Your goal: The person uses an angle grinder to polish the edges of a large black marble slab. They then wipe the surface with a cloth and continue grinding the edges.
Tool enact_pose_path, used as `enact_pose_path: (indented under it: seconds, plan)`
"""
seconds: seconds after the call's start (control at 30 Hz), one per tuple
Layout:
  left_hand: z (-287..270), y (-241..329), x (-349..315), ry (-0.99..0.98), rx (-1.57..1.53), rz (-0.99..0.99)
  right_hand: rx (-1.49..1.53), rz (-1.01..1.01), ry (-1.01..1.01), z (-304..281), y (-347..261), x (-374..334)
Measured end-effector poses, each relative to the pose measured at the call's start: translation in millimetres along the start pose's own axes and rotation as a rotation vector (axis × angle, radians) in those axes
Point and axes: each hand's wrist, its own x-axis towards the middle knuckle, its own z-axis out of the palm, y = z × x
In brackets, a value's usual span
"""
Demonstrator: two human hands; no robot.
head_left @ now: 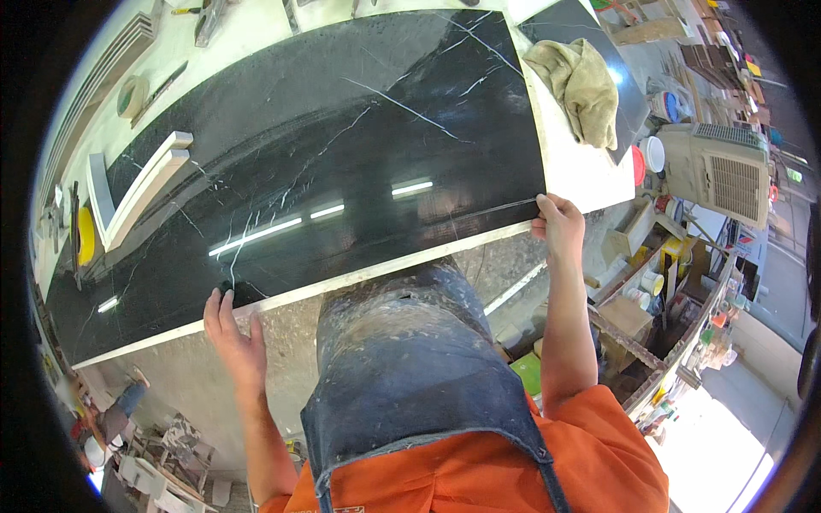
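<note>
While streaks of light gleam on it, a black slab (pixel 333 171) lies flat before the wearer

Where the scene is nearest, a dark, stained apron (pixel 398 368) covers part of an orange shirt (pixel 432 483). Just ahead of it, at the slab's near edge toward the left, the left hand (pixel 235 338) is spread, its fingertips on the edge and its thumb apart. The right hand (pixel 560 224) has its fingers curled at the near right corner (I cannot tell whether they pinch the slab or only rest against it). White veins cross the slab, which stretches far to the left over a pale worktop (pixel 590 178). Pale strips (pixel 150 186) rest on its left part, near a yellow object (pixel 86 235). Farther off on the left, a tape roll (pixel 125 97) lies just beside a slim dark tool (pixel 160 94). Toward the far right, a crumpled olive cloth (pixel 590 94) partly covers a smaller black panel (pixel 633 111), and a beige air cooler (pixel 710 175) stands beyond the worktop.
</note>
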Motion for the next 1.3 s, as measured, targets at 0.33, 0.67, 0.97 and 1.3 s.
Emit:
enact_pose_path:
  seconds: [0.33, 0.67, 0.97, 1.3]
  plan:
    - [-21.3, -76.3, 18.8, -0.111, 0.093, 0.134, 0.019, -0.034, 0.065, -0.1, -0.8, 1.3]
    - [-63.4, -164.9, 32.8, -0.213, 0.182, 0.104, 0.04, -0.11, 0.094, -12.2, -12.3, -2.6]
    - [-97.3, -154.5, 70.8, -0.275, 0.174, 0.091, -0.024, -0.196, 0.08, 13.7, -31.9, 21.8]
    - [-107.8, -138.7, 100.8, -0.208, 0.165, 0.201, -0.122, -0.137, 0.093, 34.9, -59.5, 42.5]
